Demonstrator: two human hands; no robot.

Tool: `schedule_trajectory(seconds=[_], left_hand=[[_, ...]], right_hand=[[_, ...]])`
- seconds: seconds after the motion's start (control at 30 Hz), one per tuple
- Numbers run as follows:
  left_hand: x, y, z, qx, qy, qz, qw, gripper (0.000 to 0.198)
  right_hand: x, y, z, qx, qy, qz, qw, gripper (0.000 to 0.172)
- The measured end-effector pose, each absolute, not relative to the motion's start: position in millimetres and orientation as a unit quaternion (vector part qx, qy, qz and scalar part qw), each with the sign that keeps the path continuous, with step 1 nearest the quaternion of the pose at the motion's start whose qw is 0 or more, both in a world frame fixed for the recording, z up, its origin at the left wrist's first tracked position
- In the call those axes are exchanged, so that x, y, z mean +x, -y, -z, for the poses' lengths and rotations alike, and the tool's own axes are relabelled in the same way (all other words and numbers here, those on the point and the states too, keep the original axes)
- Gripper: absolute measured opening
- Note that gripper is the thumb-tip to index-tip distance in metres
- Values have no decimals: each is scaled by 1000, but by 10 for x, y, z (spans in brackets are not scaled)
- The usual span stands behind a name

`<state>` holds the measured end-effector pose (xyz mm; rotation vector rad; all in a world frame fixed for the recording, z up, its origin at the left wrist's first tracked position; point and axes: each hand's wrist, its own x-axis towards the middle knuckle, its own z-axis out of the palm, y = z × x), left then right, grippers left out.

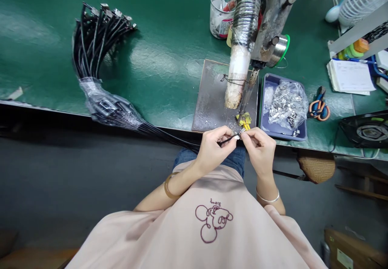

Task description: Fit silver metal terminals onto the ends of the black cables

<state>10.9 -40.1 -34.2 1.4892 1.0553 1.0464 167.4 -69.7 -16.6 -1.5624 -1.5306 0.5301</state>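
Note:
At the bench edge, my left hand (pixel 214 146) pinches a thin black cable (pixel 226 141) close to its end. My right hand (pixel 258 144) meets it there, thumb and fingertips closed on a small metal connector (pixel 243 130) at the cable's tip. The fingertips partly hide how the two pieces join. Just beyond my hands is a yellow piece (pixel 244 120) under the tip of a soldering iron (pixel 249 91). From my left hand the cable runs left into a plastic-wrapped cable bundle (pixel 110 103), whose many ends carry metal plugs.
A blue tray (pixel 283 133) with bagged small metal parts stands right of a dark work plate (pixel 209 95). A taped fume hose (pixel 239 65) hangs over the plate beside a solder spool (pixel 279 51). Orange-handled cutters (pixel 319 108) and a plastic tub (pixel 220 16) also lie within reach.

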Motion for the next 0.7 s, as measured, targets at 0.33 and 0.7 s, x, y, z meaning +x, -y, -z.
schedule_trajectory(seconds=[0.33,0.7], left_hand=[[95,376,323,656,-415,-417,472,21],[29,391,305,723,-352,-421,420,15]], right_hand=[[1653,706,254,-605,665,-144,413,31],[1824,674,142,-607,665,-199,386,38]])
